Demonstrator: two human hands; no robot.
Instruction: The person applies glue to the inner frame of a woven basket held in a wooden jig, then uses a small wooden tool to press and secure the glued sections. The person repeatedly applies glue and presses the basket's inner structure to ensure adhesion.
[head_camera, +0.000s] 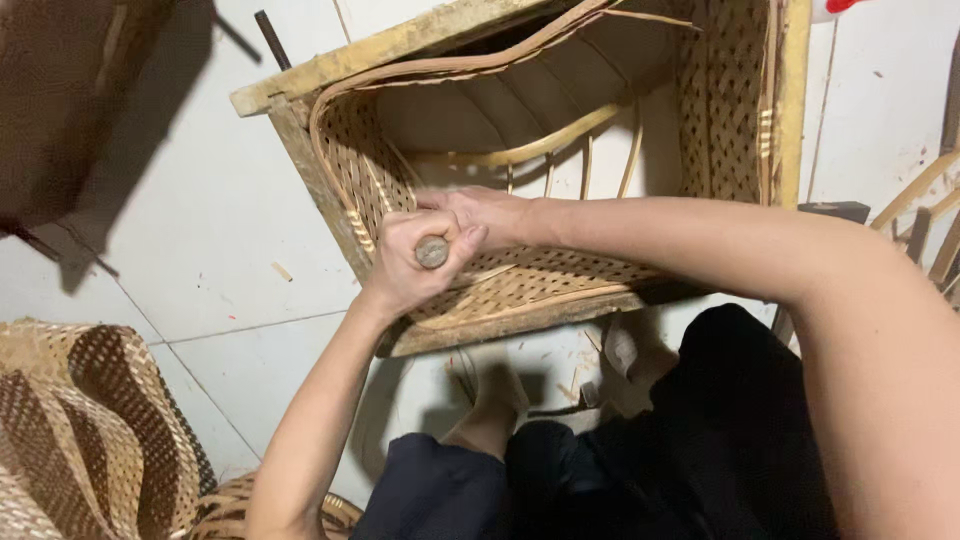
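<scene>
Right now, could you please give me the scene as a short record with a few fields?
Setting: pale tiled floor, seen from above.
Main item: woven basket sitting inside a wooden frame.
Left hand: fist closed around a round-ended tool handle at the basket's near corner.
Right hand: pressed on the weave beside the left hand.
Nearby: other woven baskets at lower left; dark rod on the floor behind the frame.

The left hand (415, 262) wraps a tool (432, 251), hiding all but its round butt end. The right hand (480, 212) is blurred. The woven mats (90, 430) at lower left are cut off by the edge.
</scene>
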